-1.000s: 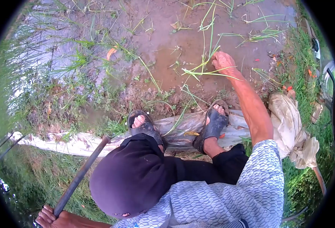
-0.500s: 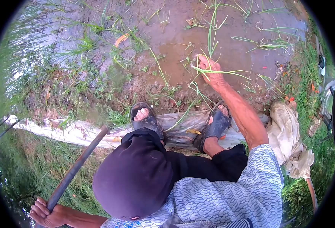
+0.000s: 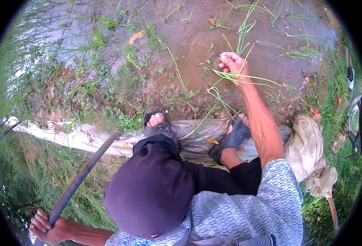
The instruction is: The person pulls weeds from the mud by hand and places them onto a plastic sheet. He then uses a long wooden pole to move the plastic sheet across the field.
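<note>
My left hand point(image 3: 49, 227) is closed around the lower end of a long dark pole point(image 3: 84, 172), which slants up to the right beside my knee. Over the muddy water, my right hand point(image 3: 233, 65) has its fingers curled in. Thin green grass-like seedlings point(image 3: 254, 78) cross its palm and wrist, and it appears to grip them, though the fingers partly hide where. Just beyond the hand, an upright tuft of green blades point(image 3: 242, 35) stands in the mud. More loose blades point(image 3: 218, 97) lie on the bank below my wrist.
My sandalled feet point(image 3: 158, 123) rest on a pale plastic sheet point(image 3: 197, 129) along the mud's edge. Crumpled beige sheeting point(image 3: 306, 143) on a stick point(image 3: 333, 213) stands at right. Weeds point(image 3: 94, 90) grow at left. Part of a wheel point(image 3: 355, 108) shows at far right.
My right hand has moved slightly up and to the right, its forearm more upright, and the blades at it have shifted. My left hand still grips the pole.
</note>
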`<state>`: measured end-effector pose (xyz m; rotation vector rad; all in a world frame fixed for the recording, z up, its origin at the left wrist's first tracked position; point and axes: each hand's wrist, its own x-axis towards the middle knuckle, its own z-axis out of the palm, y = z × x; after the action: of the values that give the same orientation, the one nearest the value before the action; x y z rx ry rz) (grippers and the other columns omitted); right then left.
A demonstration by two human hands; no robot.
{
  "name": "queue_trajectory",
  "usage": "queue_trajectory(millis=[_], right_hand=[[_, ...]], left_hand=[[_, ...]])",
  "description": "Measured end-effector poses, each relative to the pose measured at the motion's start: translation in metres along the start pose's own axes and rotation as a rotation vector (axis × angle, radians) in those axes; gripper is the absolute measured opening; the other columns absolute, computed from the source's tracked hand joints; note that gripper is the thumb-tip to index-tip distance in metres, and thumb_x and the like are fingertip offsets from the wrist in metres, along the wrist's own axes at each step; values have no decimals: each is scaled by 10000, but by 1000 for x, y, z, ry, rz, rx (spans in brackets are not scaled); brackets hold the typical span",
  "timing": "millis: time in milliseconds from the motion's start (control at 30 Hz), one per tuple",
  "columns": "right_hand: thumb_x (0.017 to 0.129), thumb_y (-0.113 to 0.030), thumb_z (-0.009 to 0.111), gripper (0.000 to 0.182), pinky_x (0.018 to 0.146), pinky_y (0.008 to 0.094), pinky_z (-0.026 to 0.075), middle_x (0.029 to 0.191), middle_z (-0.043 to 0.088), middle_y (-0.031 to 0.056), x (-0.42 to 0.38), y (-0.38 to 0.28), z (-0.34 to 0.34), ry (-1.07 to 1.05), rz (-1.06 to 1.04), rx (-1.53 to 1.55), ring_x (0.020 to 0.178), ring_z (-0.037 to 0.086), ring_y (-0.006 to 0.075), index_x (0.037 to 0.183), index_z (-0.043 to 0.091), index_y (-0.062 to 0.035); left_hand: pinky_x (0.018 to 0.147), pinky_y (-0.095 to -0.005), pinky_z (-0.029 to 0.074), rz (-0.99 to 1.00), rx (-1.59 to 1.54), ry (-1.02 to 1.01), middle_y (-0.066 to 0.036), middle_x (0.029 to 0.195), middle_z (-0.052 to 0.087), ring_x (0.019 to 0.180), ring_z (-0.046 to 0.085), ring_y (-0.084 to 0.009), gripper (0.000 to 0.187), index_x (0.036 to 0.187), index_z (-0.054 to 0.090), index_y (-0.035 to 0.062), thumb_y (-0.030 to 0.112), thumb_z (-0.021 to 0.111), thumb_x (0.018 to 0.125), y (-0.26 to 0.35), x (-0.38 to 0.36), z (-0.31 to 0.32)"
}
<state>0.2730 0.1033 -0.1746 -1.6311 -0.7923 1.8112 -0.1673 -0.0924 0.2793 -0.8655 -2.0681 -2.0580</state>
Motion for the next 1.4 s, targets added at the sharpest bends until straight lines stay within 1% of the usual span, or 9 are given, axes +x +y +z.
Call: queue_trajectory(millis=[100,233,367,633,733,867,1000,1300,1400], right_hand=[[786,-100,687,310,698,325,508,843,646,50,2,-3,4,-224,-491,-784,760,628,175,1092,672,-54],[796,-145,617,220,722,380,503,811,591,145,19,9,15,-268,-891,-999,794,611,323,992,667,-59],[807,-191,590,139,660,412,477,762,567,131,21,-6,25,-388,-708,-986,750,588,328,815,593,-53],[780,-191,670,167,711,447,491,800,603,128,13,-10,51,-552,-795,-1408,793,610,329,879,617,-68],[799,-195,664,161,693,441,490,792,602,127,11,-4,60,-457,-838,-1178,770,612,327,856,616,-52],[831,-200,649,177,731,415,483,822,613,132,0,-34,82,-347,-527,-1055,819,615,315,894,624,-36],[822,-211,639,202,727,431,494,830,586,133,19,-11,114,-268,-849,-997,854,601,358,974,600,-84],[845,-117,584,126,749,470,492,813,555,151,30,-3,107,-499,-833,-1237,826,594,331,945,567,-43],[828,-97,581,142,714,452,505,844,557,156,16,1,111,-599,-923,-1058,831,595,354,964,579,-57]], left_hand=[[515,-240,279,13,16,24,40,546,239,455,256,-68,404,612,281,172,47,458,954,0,-1,0],[510,-239,286,-25,-63,-77,37,545,238,451,257,-67,404,608,279,170,31,454,945,-1,13,-21],[510,-244,294,-11,-31,-54,36,541,236,449,262,-69,402,609,278,172,43,455,946,-1,12,-18],[508,-255,333,-40,-89,-105,27,509,256,409,279,-79,402,600,287,168,47,449,947,-1,19,-29],[549,-278,322,-33,-92,-126,50,514,282,420,283,-75,376,623,344,160,71,501,953,-2,19,-33],[555,-281,327,-36,-81,-76,43,512,275,418,269,-80,388,607,334,165,76,500,947,-2,19,-32],[562,-288,332,-44,-62,-85,38,509,283,415,277,-88,392,601,334,165,82,495,949,-1,18,-31],[554,-288,329,-57,-75,-113,44,515,319,413,307,-81,382,598,351,163,80,506,937,0,18,-32],[545,-286,326,-24,-29,-91,46,514,319,413,309,-79,381,599,353,165,79,508,937,-1,18,-29]])
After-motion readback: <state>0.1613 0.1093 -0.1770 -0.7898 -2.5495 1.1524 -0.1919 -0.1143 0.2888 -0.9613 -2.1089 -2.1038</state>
